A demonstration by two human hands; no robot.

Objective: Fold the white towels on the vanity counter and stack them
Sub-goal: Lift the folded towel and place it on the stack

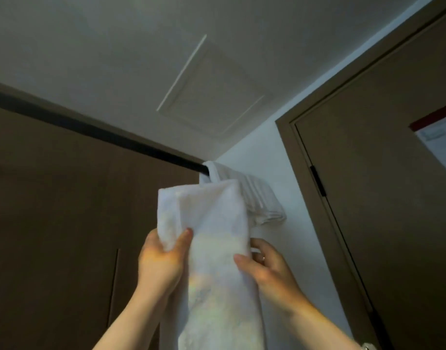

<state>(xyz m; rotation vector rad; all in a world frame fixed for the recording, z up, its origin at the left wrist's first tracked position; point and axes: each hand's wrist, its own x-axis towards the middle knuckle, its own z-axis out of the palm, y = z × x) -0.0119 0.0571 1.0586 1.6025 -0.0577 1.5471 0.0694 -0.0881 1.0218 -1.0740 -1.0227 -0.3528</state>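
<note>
The left hand [163, 258], at lower centre of the frame, is curled round the left edge of the white towel [216, 248], with the thumb pressed on the front face. The right hand [264, 266], just right of centre, pinches the right edge: the thumb is laid across the front and the fingers are placed behind the cloth.

The towel is held up in the air between both hands as a narrow vertical band. Its lower end runs out of the bottom of the frame.

Behind its top, a ribbed white fold [257, 198] is seen at the end of a dark rail [90, 130]; whether it belongs to the same towel cannot be told. A door [368, 210] occupies the right side and a ceiling hatch [211, 92] the upper centre.

The vanity counter and any stack are not in view. The fold is judged to be in progress on this towel. Crosswise folding and stacking are judged to be left, and the number of towels finished cannot be told.
</note>
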